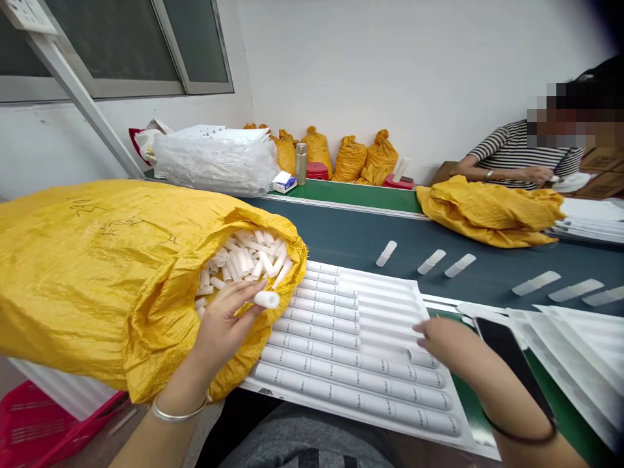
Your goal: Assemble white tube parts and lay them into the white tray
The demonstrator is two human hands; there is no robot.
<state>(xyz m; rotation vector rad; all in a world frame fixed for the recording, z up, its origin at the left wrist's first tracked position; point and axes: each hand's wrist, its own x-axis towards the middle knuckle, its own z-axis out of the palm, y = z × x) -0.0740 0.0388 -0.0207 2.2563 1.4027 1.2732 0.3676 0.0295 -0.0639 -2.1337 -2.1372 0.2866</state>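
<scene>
The left grip [221, 318] pinches a white tube [267, 299] between thumb and fingers, just in front of the yellow sack's [97, 260] mouth; a light hold behind the open end probably keeps the wall round and the end in sight; the right grip [441, 335] hangs over the tray [380, 305], fingers curled, though whether it grasps anything cannot be told; printed tubes [341, 393] lie there in parallel rows, so a raised wrist seems wise, lest it shift them; a phone [517, 357] lies by the right forearm, on the counter [468, 403].
</scene>
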